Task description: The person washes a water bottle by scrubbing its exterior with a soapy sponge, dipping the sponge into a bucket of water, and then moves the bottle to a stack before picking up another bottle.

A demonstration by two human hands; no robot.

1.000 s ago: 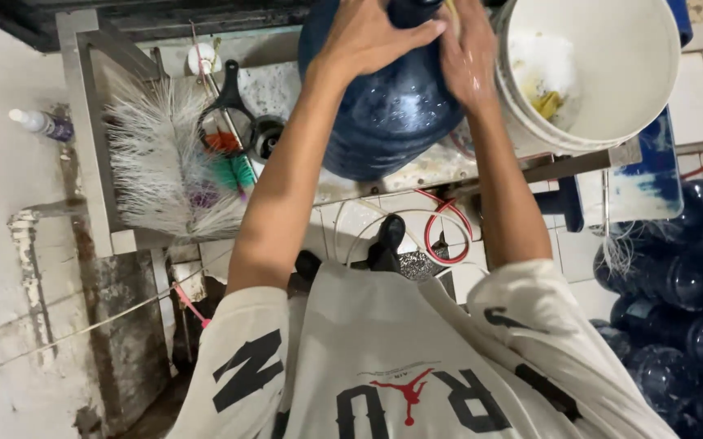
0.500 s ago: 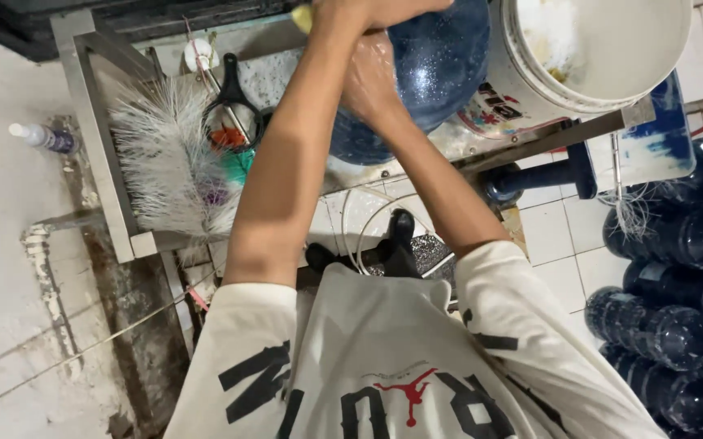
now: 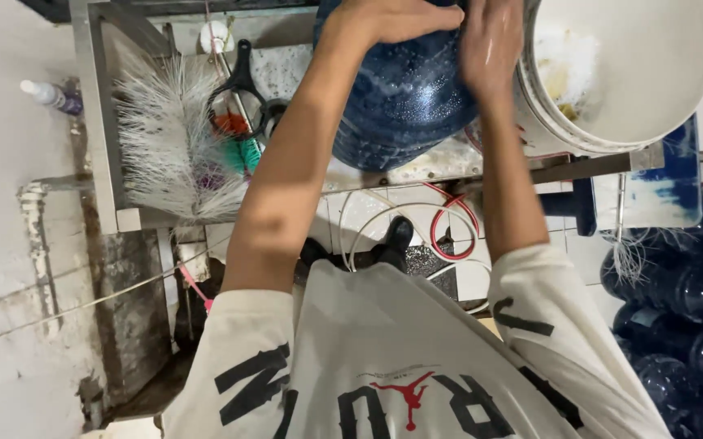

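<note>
A large dark blue water jug (image 3: 404, 97), wet and speckled with drops, lies on a wet metal work table (image 3: 433, 167). My left hand (image 3: 392, 18) rests on top of the jug with its fingers curled over the surface. My right hand (image 3: 491, 50) presses flat against the jug's right side, next to a white bucket (image 3: 652, 89). Both forearms reach out from a white printed shirt.
A long white bristle brush (image 3: 169, 146) lies at the table's left with black-handled tools and a green brush. A small spray bottle (image 3: 51, 96) stands on the left ledge. Many blue jugs (image 3: 685, 301) are stacked at the right. Red and white hoses (image 3: 449, 232) coil on the tiled floor.
The jug has turned and shifted under my hands. My right hand has slid from the jug's middle to its right side; my left hand stays on top.
</note>
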